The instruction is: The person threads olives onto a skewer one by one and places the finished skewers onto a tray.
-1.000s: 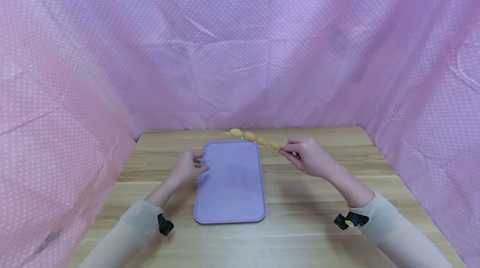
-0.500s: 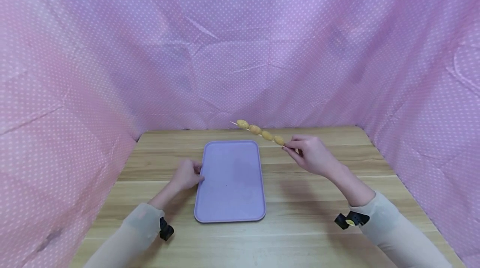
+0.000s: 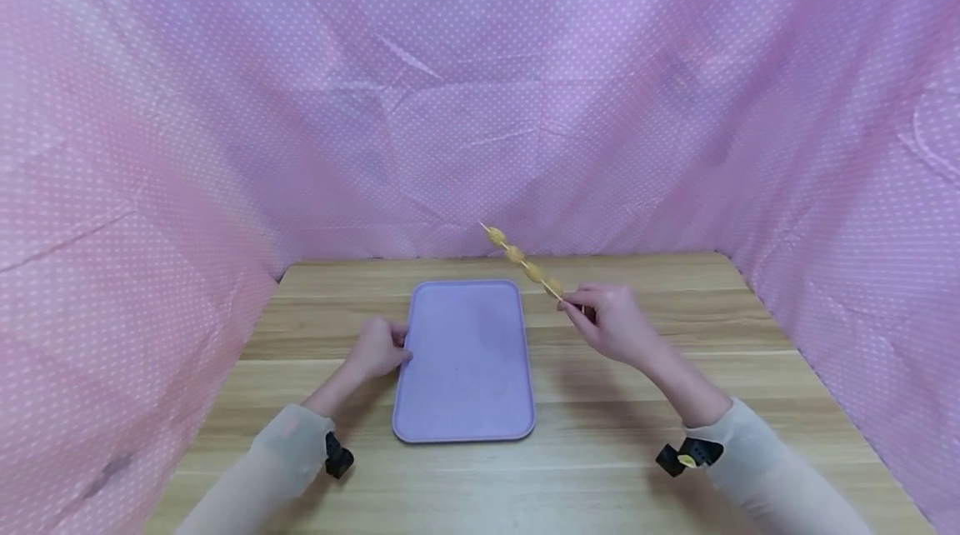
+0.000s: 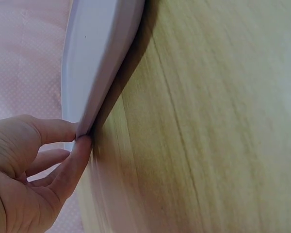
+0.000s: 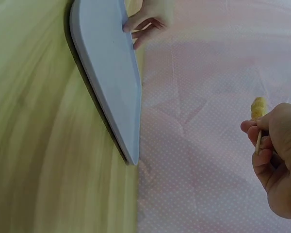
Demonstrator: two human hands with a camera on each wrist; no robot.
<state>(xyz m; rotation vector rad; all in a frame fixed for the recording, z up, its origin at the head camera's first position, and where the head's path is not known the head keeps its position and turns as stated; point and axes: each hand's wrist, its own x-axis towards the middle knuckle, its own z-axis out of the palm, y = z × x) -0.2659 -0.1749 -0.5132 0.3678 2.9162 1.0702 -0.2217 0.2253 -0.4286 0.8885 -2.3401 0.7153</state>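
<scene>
A skewer [image 3: 532,272] threaded with several yellow oval pieces, like small potatoes, is pinched near its lower end by my right hand [image 3: 613,327]. It slants up and left, with its bare pointed tip against the curtain behind. In the right wrist view, the stick's short bare end [image 5: 258,141] pokes out between thumb and fingers. Flat on the table lies a purple rectangular tray [image 3: 465,377] with a low raised rim. My left hand [image 3: 377,348] grips its left rim; the left wrist view shows thumb and finger meeting across the tray's edge [image 4: 94,109].
The wood-grain table [image 3: 600,427] runs back to a pink polka-dot curtain [image 3: 480,102], which also closes in both sides. A small black device [image 3: 339,457] is strapped at the left wrist and another black device [image 3: 688,455] at the right.
My left hand moved from reaching over the tray's left edge to gripping that rim. The skewer, in my right hand, tilted up more steeply, its tip rising. The tray stayed almost still.
</scene>
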